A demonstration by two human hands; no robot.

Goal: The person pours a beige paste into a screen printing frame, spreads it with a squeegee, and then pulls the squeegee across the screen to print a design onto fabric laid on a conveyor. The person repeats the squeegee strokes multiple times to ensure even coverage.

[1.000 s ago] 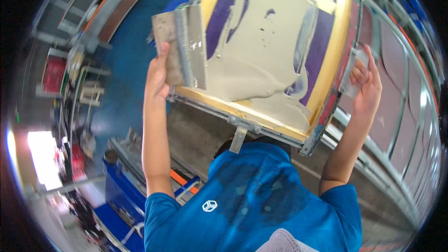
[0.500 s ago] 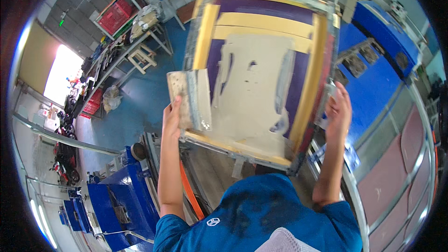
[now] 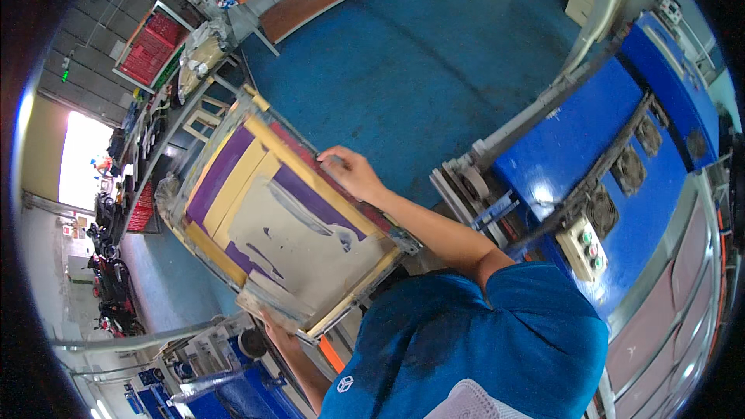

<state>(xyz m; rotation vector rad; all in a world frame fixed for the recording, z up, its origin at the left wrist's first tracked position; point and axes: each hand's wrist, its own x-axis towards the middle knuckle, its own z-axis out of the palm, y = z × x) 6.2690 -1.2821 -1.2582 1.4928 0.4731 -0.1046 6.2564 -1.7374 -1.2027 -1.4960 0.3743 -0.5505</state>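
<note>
Right hand [image 3: 351,172]: I see it raised ahead of the chest, arm stretched out and up-left from the blue-sleeved shoulder, forearm bare. Wrist is nearly straight. Fingers curl downward and close together in a grip, thumb tucked toward the near side, knuckles facing up toward me.

Left hand [image 3: 277,332]: low in view, mostly hidden; I can make out only the back of the hand and part of the wrist. Its forearm runs down and right toward the body, elbow bent close to the torso. Finger positions I cannot tell.

Both arms are spread well apart, right one high and extended, left one low and tucked.
</note>
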